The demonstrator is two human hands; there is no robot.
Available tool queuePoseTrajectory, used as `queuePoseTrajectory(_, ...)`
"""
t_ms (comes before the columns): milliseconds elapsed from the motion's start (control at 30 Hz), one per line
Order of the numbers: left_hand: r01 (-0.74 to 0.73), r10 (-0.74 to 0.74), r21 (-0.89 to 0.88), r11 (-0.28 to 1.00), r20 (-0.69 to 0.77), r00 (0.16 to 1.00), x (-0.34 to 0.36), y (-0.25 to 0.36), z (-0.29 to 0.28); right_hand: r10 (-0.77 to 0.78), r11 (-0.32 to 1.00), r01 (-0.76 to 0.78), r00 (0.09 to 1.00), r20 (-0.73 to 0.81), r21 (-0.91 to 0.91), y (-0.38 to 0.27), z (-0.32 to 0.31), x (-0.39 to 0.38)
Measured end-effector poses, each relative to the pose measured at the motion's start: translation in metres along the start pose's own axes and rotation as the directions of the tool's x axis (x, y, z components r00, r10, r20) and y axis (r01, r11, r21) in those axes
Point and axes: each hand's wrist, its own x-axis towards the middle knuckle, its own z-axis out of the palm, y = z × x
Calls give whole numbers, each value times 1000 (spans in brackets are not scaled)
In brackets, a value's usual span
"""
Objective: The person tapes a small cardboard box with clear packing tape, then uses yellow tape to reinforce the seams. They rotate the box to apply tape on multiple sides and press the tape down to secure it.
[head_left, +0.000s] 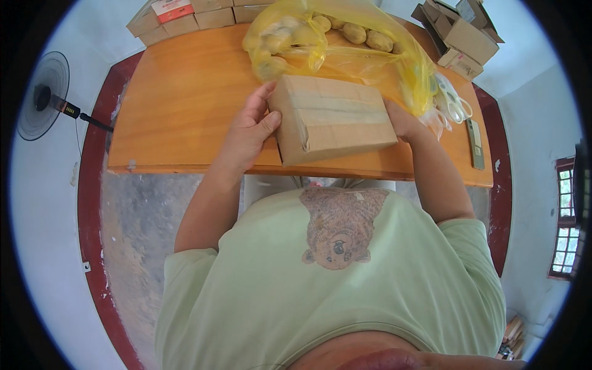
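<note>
A brown cardboard box (345, 117), with tape along its upper face, is held between my two hands above the table's near edge. My left hand (254, 117) grips the box's left end, its thumb pressed on the side and its fingers toward the far corner. At the right end, my right hand (402, 122) is against the box; its fingers are mostly hidden behind the cardboard. Just beyond the box spreads a yellow plastic bag (364, 61). Several potatoes (354, 33) lie in its far part.
On the orange wooden table (185, 105), several closed cartons (213, 17) line the far left. Open cartons (468, 40) are stacked at the far right. White-handled scissors (455, 106) and a grey-green flat device (475, 145) lie along the right side. A fan (44, 97) stands left.
</note>
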Motion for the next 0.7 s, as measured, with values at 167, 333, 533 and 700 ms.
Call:
queuePoseTrajectory(167,14,-14,10,1000,13,1000,-2,2,3,-31,998,32,999,22,-54,3,-1,0)
queuePoseTrajectory(333,-44,44,-19,999,15,999,1,-5,6,-20,997,21,1000,11,-75,6,-1,1)
queuePoseTrajectory(533,108,-102,118,987,-53,993,2,7,6,-56,991,52,998,-34,-124,13,2,3)
queuePoseTrajectory(700,-91,129,486,869,-45,991,-3,-8,-5,-243,920,229,970,-3,-318,29,1,11)
